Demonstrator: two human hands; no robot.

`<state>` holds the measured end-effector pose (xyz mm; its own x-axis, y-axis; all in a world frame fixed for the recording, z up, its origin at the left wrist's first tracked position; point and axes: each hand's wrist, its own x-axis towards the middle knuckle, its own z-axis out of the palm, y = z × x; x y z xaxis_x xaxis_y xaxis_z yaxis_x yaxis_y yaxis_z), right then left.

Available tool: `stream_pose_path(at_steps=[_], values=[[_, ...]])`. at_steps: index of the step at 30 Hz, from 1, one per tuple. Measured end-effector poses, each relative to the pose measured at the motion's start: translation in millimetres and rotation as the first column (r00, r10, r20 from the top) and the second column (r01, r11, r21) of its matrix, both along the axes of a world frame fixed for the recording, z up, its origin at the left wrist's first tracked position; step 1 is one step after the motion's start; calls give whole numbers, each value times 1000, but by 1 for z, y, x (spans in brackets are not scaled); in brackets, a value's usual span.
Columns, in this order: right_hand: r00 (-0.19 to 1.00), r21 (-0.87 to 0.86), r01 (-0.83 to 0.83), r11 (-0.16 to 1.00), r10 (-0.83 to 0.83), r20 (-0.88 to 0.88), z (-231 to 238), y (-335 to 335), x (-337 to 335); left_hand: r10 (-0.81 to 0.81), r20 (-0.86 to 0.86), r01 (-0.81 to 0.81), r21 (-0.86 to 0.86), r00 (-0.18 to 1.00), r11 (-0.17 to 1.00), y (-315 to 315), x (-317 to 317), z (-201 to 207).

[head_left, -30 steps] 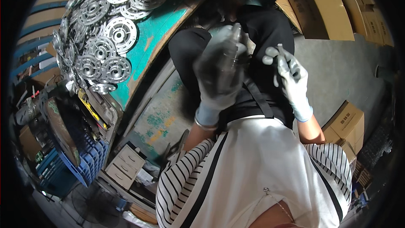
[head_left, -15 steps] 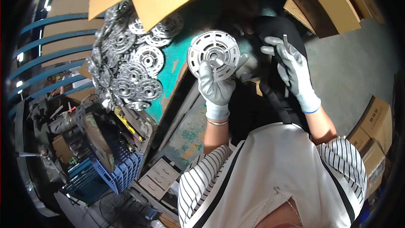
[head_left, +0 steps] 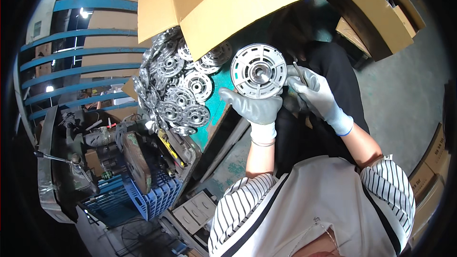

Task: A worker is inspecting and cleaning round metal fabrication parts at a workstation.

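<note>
- Left hand (head_left: pixel 257 110): grey-coated glove, thumb spread wide, supporting the disc (head_left: pixel 260 72) just above its palm; finger closure hidden.
- Disc: shiny slotted metal, ribbed, flat face toward the wearer.
- Right hand (head_left: pixel 312 91), beside it: curled around a slim rod (head_left: pixel 299 72), slanting away, far end leftward.

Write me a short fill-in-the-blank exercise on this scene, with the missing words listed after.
1. The ____ hand holds the round metal disc at its lower edge.
2. The right hand, gripping a thin rod, wears a ____.
3. In the picture, the pile of similar discs lies to the ____ of the held disc.
4. The plastic crate is coloured ____.

Missing words: left; glove; left; blue.
</note>
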<state>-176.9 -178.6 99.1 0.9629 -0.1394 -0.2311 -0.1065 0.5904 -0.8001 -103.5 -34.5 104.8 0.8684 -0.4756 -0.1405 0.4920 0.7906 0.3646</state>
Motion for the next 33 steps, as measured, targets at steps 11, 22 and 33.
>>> stream_pose_path(at_steps=[11,22,33], values=[[972,-637,202,744,-71,225,-8,7,3,64,240,-119,224,969,967,-18,-4,17],[921,-623,336,706,-107,374,-15,8,-4,-44,199,52,-37,979,998,1,-2,-15],[909,-593,378,711,-163,385,-6,11,3,-169,232,177,-13,958,984,3,-12,-15]])
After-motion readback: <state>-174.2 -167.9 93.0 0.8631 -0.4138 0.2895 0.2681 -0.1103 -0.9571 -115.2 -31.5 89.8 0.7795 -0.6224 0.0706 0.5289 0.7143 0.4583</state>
